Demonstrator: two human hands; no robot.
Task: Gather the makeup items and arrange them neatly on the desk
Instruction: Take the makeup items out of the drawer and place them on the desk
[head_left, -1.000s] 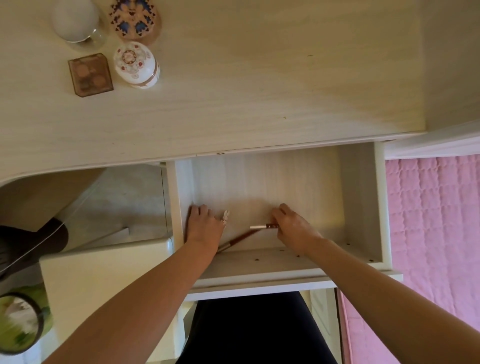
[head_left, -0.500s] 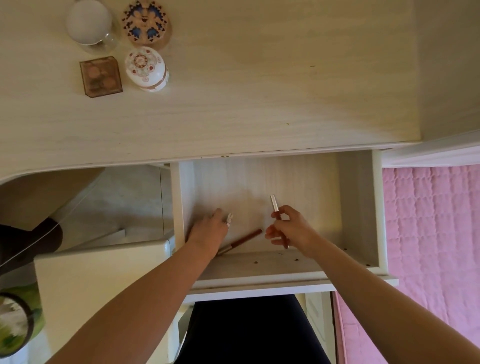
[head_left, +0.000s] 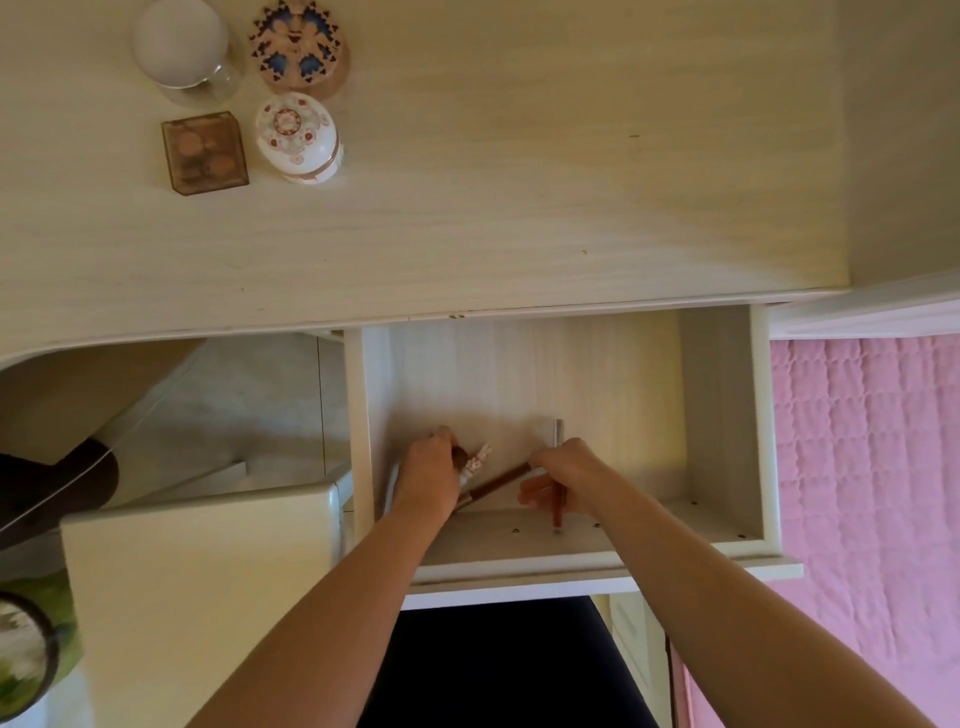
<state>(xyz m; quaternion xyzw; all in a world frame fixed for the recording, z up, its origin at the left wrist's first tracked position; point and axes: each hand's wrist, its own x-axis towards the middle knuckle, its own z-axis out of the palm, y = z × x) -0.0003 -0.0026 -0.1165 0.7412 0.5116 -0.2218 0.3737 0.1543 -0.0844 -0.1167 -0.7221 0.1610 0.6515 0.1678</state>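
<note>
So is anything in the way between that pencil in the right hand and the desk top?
Nothing visible. The right hand holds the pencil in the open drawer; the containers on the desk stand far left.

The left hand (head_left: 428, 480) hides the brown pencil's (head_left: 498, 482) lower end.

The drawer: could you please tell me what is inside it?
Inside the drawer, the left hand grips a small white item, the right hand grips a silver-capped pencil, and a brown pencil lies between them. Anything beneath the hands or under the desk is hidden.
</note>
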